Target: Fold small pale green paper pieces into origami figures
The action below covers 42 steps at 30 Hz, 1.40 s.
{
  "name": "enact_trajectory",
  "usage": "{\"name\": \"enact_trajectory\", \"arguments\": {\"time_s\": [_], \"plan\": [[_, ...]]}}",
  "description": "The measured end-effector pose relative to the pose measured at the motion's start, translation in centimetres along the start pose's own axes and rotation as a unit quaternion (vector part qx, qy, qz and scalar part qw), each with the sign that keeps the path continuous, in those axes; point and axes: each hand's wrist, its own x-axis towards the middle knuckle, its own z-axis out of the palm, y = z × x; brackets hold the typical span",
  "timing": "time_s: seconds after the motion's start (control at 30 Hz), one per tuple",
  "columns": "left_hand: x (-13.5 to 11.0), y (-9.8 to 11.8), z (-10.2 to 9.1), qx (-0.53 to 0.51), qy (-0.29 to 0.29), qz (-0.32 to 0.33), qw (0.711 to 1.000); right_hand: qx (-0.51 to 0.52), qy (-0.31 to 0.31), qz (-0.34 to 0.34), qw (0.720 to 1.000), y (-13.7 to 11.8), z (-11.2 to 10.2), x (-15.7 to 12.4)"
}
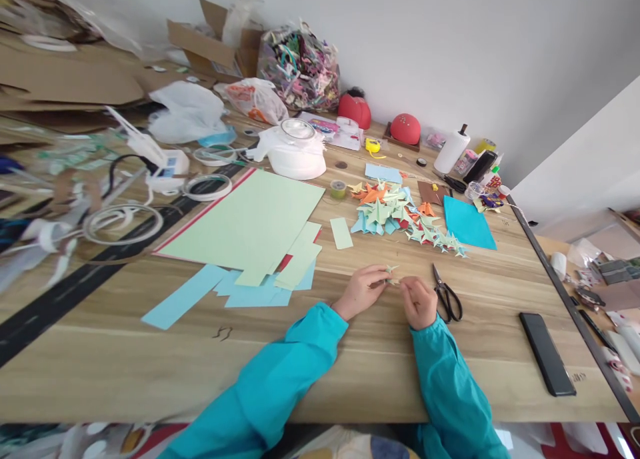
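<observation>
Both hands meet over the wooden table [150,366] on a small pale green folded paper piece [391,273]. My left hand [361,291] pinches its left side, fingers curled. On its right side my right hand [419,302] pinches it with fingers closed. Both arms wear teal sleeves. Black scissors [447,295] lie just right of my right hand. A pile of folded paper shapes [400,219] in green, orange and blue sits beyond the hands.
Large pale green sheets [250,222] and light blue strips [185,299] lie to the left. A teal sheet [467,222], a black phone [547,352], a white pot [297,152], tape rolls [123,222], bags and cardboard crowd the far side.
</observation>
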Motion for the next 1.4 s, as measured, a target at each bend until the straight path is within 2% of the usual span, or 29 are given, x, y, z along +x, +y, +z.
{"name": "enact_trajectory", "arguments": {"time_s": [0.07,0.13,0.23,0.3,0.37,0.43,0.5,0.57,0.6,0.63,0.7,0.73,0.77,0.83,0.87,0.9,0.93,1.03,1.07,1.13,1.27,1.4], "plan": [[0.0,0.0,0.0,0.011,0.012,0.008,1.000,-0.090,0.080,0.052,0.991,0.6,-1.3,-0.5],[0.1,0.0,0.0,0.006,0.025,0.004,1.000,-0.227,0.130,0.129,0.957,1.4,-2.8,-1.3],[0.3,0.2,0.0,-0.019,0.036,0.001,0.999,-0.389,0.055,0.207,0.896,3.0,-4.6,-2.8],[0.4,0.2,0.0,-0.028,0.044,0.005,0.999,-0.402,-0.015,0.214,0.890,3.9,-5.2,-3.7],[0.4,0.3,0.1,-0.025,0.050,0.009,0.998,-0.385,-0.041,0.216,0.897,4.6,-5.4,-4.2],[0.4,0.2,0.1,-0.008,0.049,0.018,0.999,-0.340,-0.036,0.239,0.909,4.9,-5.5,-4.3],[0.4,0.1,0.1,0.010,0.049,0.033,0.998,-0.247,-0.003,0.276,0.929,4.6,-5.6,-4.1],[0.3,-0.1,0.3,0.024,0.058,0.056,0.996,-0.075,0.048,0.311,0.946,3.5,-5.8,-3.9],[0.3,-0.2,0.3,0.027,0.064,0.071,0.995,0.045,0.076,0.326,0.941,2.7,-5.8,-4.0],[0.3,-0.3,0.4,0.030,0.071,0.086,0.993,0.169,0.092,0.337,0.922,1.7,-5.7,-4.1],[0.3,-0.4,0.5,0.033,0.081,0.111,0.990,0.367,0.114,0.354,0.852,-0.4,-5.4,-4.7],[0.3,-0.4,0.6,0.035,0.082,0.118,0.989,0.439,0.101,0.362,0.816,-1.5,-5.2,-5.1],[0.2,-0.5,0.6,0.038,0.081,0.122,0.989,0.501,0.064,0.370,0.780,-2.5,-4.9,-5.5],[0.2,-0.5,0.6,0.048,0.077,0.128,0.988,0.580,-0.072,0.400,0.706,-4.1,-4.1,-6.3],[0.2,-0.5,0.6,0.054,0.075,0.132,0.987,0.593,-0.121,0.420,0.676,-4.7,-3.8,-6.6],[0.2,-0.5,0.6,0.060,0.075,0.136,0.986,0.596,-0.140,0.436,0.659,-5.1,-3.4,-6.8],[0.2,-0.5,0.6,0.065,0.077,0.140,0.985,0.590,-0.134,0.450,0.657,-5.5,-3.1,-6.8],[0.3,-0.5,0.7,0.076,0.087,0.153,0.981,0.581,-0.040,0.458,0.672,-6.0,-2.5,-6.5],[0.3,-0.5,0.7,0.080,0.092,0.157,0.980,0.579,-0.029,0.462,0.671,-6.1,-2.5,-6.3],[0.3,-0.5,0.8,0.082,0.095,0.160,0.979,0.579,-0.048,0.468,0.666,-6.1,-2.5,-5.9],[0.3,-0.6,0.8,0.085,0.099,0.159,0.979,0.581,-0.126,0.460,0.659,-6.2,-2.4,-5.6],[0.1,-0.6,0.8,0.102,0.083,0.168,0.977,0.534,-0.153,0.467,0.688,-6.2,-2.1,-5.4]]}}
